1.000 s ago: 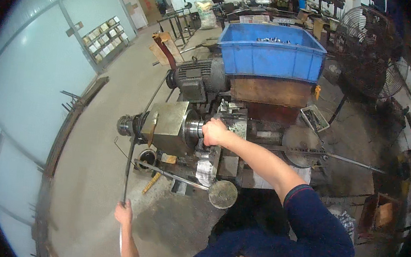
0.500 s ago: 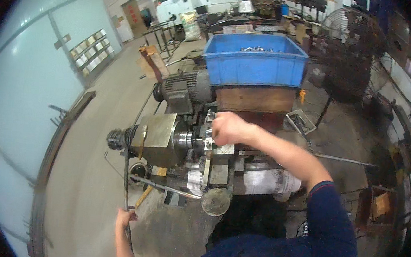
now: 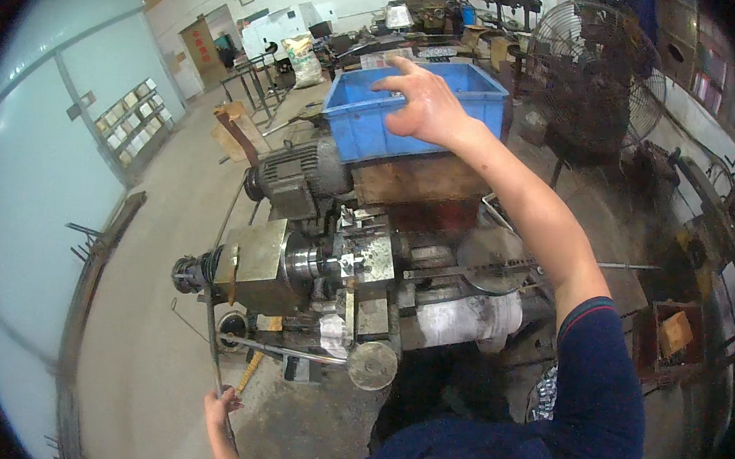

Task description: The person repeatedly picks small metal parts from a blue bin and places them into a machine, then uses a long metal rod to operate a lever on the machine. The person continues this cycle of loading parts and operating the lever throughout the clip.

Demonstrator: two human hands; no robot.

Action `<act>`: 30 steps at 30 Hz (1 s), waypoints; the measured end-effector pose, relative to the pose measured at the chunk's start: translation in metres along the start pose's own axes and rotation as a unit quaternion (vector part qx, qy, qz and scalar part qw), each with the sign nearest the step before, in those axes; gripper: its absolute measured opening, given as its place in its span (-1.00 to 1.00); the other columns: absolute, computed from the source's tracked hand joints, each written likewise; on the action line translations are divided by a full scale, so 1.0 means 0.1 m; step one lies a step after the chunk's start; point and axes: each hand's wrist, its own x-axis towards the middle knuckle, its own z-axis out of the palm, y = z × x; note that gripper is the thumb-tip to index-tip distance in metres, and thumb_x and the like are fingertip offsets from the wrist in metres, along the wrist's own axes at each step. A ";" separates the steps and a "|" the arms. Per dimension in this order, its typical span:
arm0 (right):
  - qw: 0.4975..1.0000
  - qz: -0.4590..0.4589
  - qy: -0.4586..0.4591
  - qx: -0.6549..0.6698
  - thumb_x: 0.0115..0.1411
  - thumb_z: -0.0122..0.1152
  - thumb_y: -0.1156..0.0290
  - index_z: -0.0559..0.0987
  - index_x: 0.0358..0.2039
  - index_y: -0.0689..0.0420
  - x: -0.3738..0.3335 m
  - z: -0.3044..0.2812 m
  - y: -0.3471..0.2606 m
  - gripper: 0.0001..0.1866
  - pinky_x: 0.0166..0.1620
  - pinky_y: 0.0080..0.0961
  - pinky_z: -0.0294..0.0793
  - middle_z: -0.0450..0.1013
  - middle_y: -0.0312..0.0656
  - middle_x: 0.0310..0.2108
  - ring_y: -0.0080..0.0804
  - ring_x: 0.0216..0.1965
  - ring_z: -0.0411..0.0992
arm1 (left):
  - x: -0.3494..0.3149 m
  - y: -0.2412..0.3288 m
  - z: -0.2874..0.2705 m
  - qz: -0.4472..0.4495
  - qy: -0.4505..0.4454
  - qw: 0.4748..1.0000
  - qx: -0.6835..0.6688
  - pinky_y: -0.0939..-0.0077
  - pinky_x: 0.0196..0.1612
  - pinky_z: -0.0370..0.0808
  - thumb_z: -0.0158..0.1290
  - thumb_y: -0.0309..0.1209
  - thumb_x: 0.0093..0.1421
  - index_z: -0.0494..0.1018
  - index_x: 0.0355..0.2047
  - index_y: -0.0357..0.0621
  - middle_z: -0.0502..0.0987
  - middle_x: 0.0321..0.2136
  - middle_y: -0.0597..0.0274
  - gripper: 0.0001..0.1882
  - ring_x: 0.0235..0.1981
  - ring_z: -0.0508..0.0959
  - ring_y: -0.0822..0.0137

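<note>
Low on the left, my left hand (image 3: 221, 406) is closed round a long dark lever rod (image 3: 214, 347) that rises along the side of a small lathe (image 3: 254, 262). My right hand (image 3: 429, 105) is raised over the near rim of a blue plastic crate (image 3: 418, 138), its fingers apart, with nothing visible in it. Below that arm are the lathe's bright spindle nose (image 3: 303, 261) and the block-shaped tool slide (image 3: 371, 256). Inside the crate, small metal parts are mostly hidden by my right hand.
The crate stands on a wooden box (image 3: 423, 182) beside an electric motor (image 3: 298, 177). A large floor fan (image 3: 595, 75) is at the far right. A round handle disc (image 3: 372, 365) sticks out toward me. Shiny metal parts (image 3: 544, 394) lie low on the right.
My right hand has moved up and away from the tool slide to the crate, and its fingers have spread. My left hand stays on the lever rod. The view has shifted slightly.
</note>
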 end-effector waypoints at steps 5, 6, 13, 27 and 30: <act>1.000 -0.014 -0.022 -0.002 -0.34 0.09 0.36 0.54 -0.30 0.12 0.00 -0.26 -0.09 -0.55 -0.08 -0.35 0.34 0.21 0.16 0.00 0.02 -0.12 0.32 | -0.03 -0.04 -0.06 -0.003 -0.023 0.999 -0.024 0.30 -0.49 0.53 0.01 -0.45 0.02 0.25 -0.26 -0.46 0.42 -0.55 -0.04 -0.66 -0.56 0.49 0.15; 0.999 -0.008 -0.028 -0.014 -0.34 0.09 0.35 0.54 -0.31 0.13 -0.04 -0.31 -0.03 -0.55 -0.08 -0.35 0.33 0.21 0.16 0.00 0.02 -0.12 0.32 | -0.02 -0.01 -0.05 -0.013 -0.029 0.999 -0.018 0.31 -0.48 0.52 0.01 -0.45 0.01 0.25 -0.24 -0.46 0.43 -0.55 -0.04 -0.65 -0.56 0.50 0.16; 0.982 0.096 -0.119 -0.115 -0.34 0.08 0.32 0.54 -0.36 0.21 -0.89 -0.91 0.54 -0.57 -0.12 -0.34 0.34 0.23 0.07 0.00 -0.04 -0.15 0.34 | 0.17 0.16 -0.11 0.006 -0.109 0.994 -0.011 0.39 -0.38 0.44 0.03 -0.42 0.01 0.17 -0.11 -0.46 0.47 -0.48 -0.01 -0.51 -0.52 0.50 0.22; 0.607 0.657 -0.387 -0.224 -0.20 0.08 0.24 0.54 -0.54 0.27 -5.77 -2.30 0.54 -0.68 -0.23 -0.30 0.44 0.44 0.09 -0.42 -0.06 -0.30 0.43 | -0.56 0.69 0.76 -0.047 0.052 0.995 0.065 0.27 -0.08 0.33 -0.11 -0.20 0.13 0.39 -0.16 -0.21 0.46 -0.24 0.00 -0.62 -0.22 0.45 0.17; 0.563 0.719 -0.299 -0.276 -0.22 0.02 0.33 0.58 -0.45 0.12 -5.84 -2.07 0.28 -0.71 -0.10 -0.40 0.38 0.45 0.02 -0.34 -0.15 -0.21 0.41 | -0.56 0.65 0.68 -0.050 0.053 0.996 0.053 0.28 -0.08 0.34 -0.10 -0.20 0.13 0.38 -0.15 -0.22 0.46 -0.24 0.01 -0.61 -0.21 0.45 0.17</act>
